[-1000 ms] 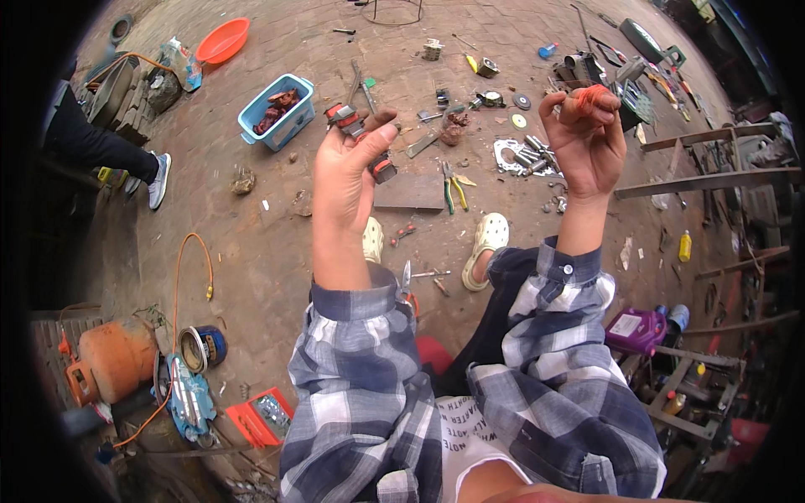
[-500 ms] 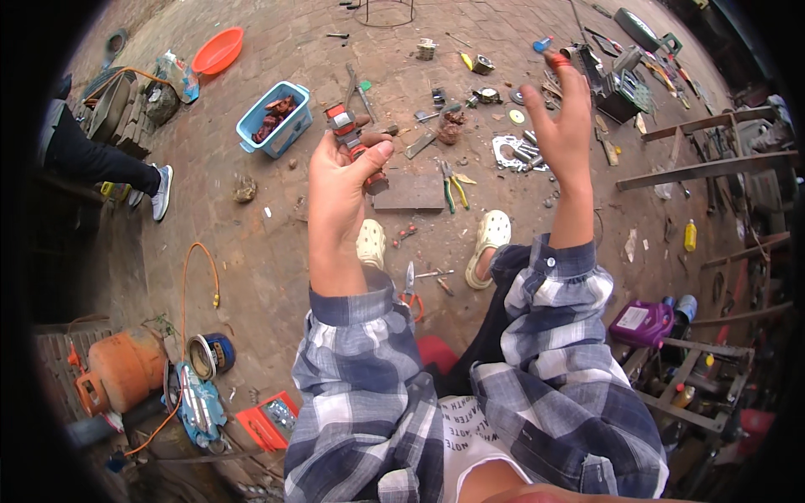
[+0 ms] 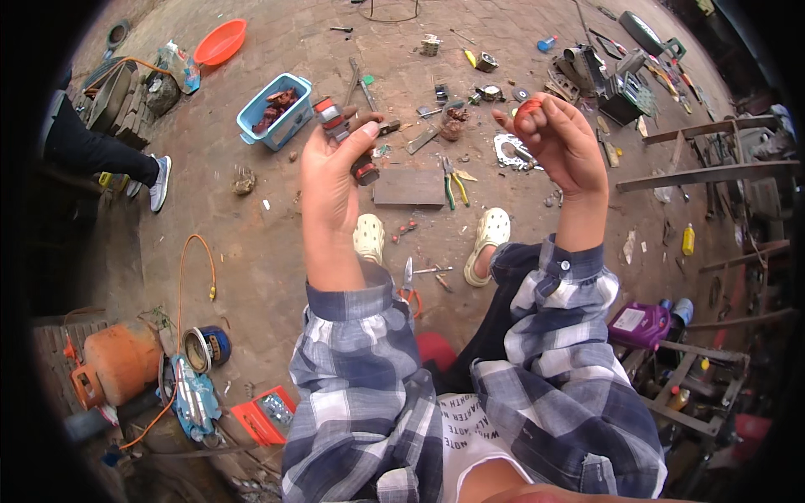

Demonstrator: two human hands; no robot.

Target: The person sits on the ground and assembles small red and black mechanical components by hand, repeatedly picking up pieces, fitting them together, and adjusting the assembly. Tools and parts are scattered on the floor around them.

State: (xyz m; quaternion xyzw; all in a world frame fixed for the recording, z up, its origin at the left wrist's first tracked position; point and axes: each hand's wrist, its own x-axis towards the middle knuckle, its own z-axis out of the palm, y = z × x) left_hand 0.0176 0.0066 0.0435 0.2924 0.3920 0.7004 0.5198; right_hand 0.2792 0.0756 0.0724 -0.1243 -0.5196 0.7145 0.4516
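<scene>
Raised in front of me, my left hand [image 3: 335, 168] grips a motor part [image 3: 332, 117] with grey metal and red, coil-like sections. Its far end sticks out beyond my fingers, and a red end shows below my thumb. My right hand [image 3: 566, 142] is held up to the right, fingers curled together. A bunch of thin red wire [image 3: 529, 109] is pinched and looped at its fingertips. No strand between the two hands can be made out. On the ground beyond them lie a flat metal plate [image 3: 408, 188] and pliers [image 3: 451, 183] with green and yellow handles.
A blue bin [image 3: 289, 130] holds reddish-brown coils, beside an orange basin [image 3: 220, 42]. Scissors [image 3: 409, 285] lie between my shoes. An orange gas cylinder [image 3: 126, 362] stands at left, metal frames [image 3: 704, 176] at right. Another person's leg [image 3: 109, 151] shows at far left.
My right hand has come down and inward, its fingers curling from spread to closed around the red wire. My left hand has shifted slightly left and tilted the motor part.
</scene>
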